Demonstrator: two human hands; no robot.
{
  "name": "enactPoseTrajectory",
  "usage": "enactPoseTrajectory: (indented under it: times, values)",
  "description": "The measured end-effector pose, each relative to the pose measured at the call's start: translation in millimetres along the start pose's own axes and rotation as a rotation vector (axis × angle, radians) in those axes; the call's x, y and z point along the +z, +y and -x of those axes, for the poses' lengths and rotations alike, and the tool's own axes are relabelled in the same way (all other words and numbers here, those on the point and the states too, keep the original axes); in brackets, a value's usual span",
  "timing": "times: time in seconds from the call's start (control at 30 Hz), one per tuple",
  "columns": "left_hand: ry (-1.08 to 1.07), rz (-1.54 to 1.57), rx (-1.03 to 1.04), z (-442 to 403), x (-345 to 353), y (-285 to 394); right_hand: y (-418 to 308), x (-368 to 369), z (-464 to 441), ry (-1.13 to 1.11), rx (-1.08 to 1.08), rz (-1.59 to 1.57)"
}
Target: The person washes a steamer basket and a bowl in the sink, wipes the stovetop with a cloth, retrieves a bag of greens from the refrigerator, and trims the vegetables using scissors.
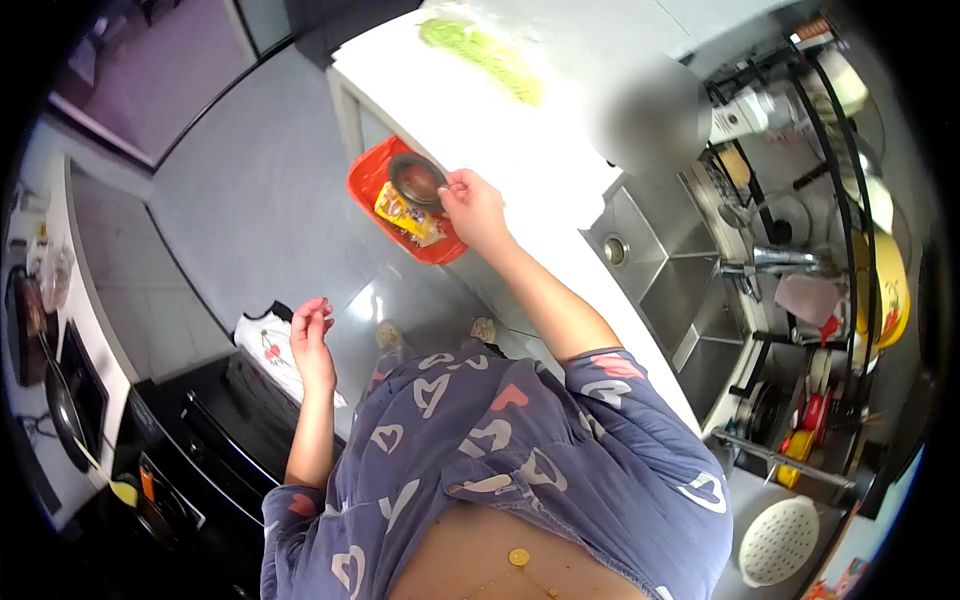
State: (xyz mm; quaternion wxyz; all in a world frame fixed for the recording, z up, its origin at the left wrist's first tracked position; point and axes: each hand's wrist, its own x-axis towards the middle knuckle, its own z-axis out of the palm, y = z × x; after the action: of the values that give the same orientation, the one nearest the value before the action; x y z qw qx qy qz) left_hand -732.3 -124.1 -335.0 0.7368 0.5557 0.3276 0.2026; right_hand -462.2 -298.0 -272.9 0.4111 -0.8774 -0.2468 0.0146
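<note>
My right hand (474,212) is closed on the rim of a small round dark bowl (416,181), which looks like a sink strainer. The bowl is over the red bin (368,172), tilted, with its reddish-brown inside towards me. Below it in the bin lies a yellow packet (396,212) among other scraps. My left hand (312,345) hangs in the air on the left with loosely bent fingers and nothing in it. Beneath that hand a white cloth with a cherry print (268,345) hangs at the dark cabinet front.
The white counter (560,180) runs along the right and bears a bag of green vegetables (485,55). Beyond it are a steel sink (650,260) and a dish rack (850,200). On the left stand a stove (85,370) and a pan (62,415).
</note>
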Motion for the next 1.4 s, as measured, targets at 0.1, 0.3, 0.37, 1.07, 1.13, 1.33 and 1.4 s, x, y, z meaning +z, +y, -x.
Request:
enactPoseTrajectory:
  times: [0.1,0.3,0.37,1.07,1.13,1.33,1.4]
  values:
    - [-0.027,-0.018,-0.035,0,29,8,6,-24,-7,-0.058,0.451,-0.823]
    - [-0.088,-0.087,0.005,3,69,2,80,-169,33,0.139,0.525,-1.172]
    - [-0.106,-0.056,0.008,11,85,2,142,-223,61,0.237,0.514,-1.242]
    - [-0.139,-0.267,0.075,109,187,1,471,-259,125,0.529,1.089,-0.063]
    - [-0.124,-0.326,0.08,112,181,3,377,-265,86,0.603,0.727,0.17]
    - [-0.085,-0.288,0.095,102,157,3,194,-182,1,0.266,-0.22,0.133]
    - [-0.051,-0.279,0.09,98,152,9,148,-145,-11,0.034,-0.042,0.375]
